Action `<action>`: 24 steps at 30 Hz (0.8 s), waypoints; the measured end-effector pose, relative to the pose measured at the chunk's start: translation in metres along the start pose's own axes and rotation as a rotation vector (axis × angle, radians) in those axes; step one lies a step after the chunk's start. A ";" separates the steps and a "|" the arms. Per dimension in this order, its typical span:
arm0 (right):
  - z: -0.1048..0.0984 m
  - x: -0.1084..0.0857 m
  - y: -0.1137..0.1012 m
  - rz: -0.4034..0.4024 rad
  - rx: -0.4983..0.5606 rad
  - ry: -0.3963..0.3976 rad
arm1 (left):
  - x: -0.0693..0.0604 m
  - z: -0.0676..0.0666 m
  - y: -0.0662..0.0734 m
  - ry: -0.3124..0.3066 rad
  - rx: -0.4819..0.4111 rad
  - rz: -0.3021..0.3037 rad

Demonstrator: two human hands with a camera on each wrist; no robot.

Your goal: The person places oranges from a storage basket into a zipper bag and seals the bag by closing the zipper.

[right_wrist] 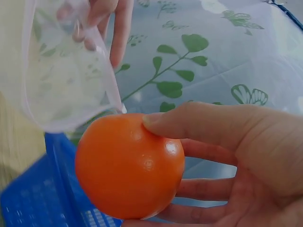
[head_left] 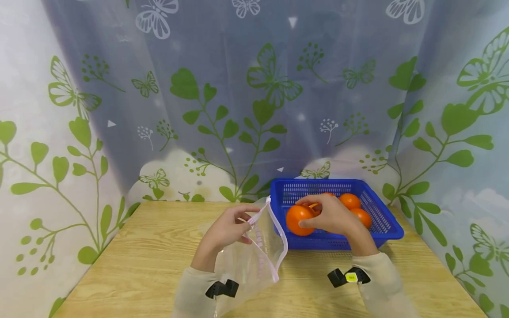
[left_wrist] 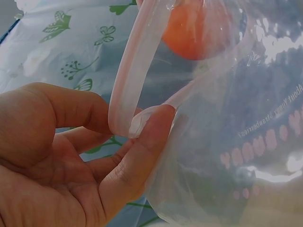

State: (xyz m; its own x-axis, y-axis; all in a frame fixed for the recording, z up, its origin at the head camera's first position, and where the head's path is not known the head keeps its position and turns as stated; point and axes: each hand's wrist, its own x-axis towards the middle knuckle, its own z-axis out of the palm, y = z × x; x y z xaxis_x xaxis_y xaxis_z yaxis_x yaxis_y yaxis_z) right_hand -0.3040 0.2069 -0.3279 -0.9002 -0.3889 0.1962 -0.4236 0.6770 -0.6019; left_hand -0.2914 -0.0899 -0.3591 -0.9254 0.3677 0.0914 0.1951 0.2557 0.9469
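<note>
A clear bag [head_left: 246, 260] with a pink-edged mouth [left_wrist: 125, 71] hangs from my left hand [head_left: 230, 226], whose thumb and fingers pinch its rim. The mouth gapes toward the right, and pink lettering shows on the bag's side in the left wrist view. In my right hand [head_left: 332, 215] an orange fruit [right_wrist: 130, 165] is gripped between thumb and fingers, just right of the bag's mouth and above the basket's left part. Behind and under that hand, more oranges [head_left: 361, 217] lie in the blue basket [head_left: 385, 221].
The basket stands on the wooden table [head_left: 131, 247] at the right, close to the back curtain [head_left: 222, 110] with its butterfly and leaf print. Patterned curtains also hang at the left and right sides. The basket's front left rim is beside the bag.
</note>
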 end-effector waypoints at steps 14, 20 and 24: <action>0.019 -0.018 0.001 -0.031 0.078 0.059 | 0.001 0.002 -0.002 -0.001 0.015 0.006; 0.018 -0.022 -0.005 -0.042 0.087 0.086 | 0.002 0.002 -0.002 -0.003 0.006 0.015; 0.019 -0.024 -0.010 -0.039 0.106 0.088 | 0.001 0.001 -0.001 -0.004 0.011 0.020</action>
State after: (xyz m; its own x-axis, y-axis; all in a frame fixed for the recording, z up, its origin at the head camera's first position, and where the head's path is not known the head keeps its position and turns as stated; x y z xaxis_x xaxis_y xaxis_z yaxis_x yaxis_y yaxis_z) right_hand -0.2761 0.1975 -0.3408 -0.8904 -0.3542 0.2858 -0.4500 0.5908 -0.6697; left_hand -0.2925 -0.0889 -0.3600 -0.9199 0.3767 0.1086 0.2167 0.2578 0.9416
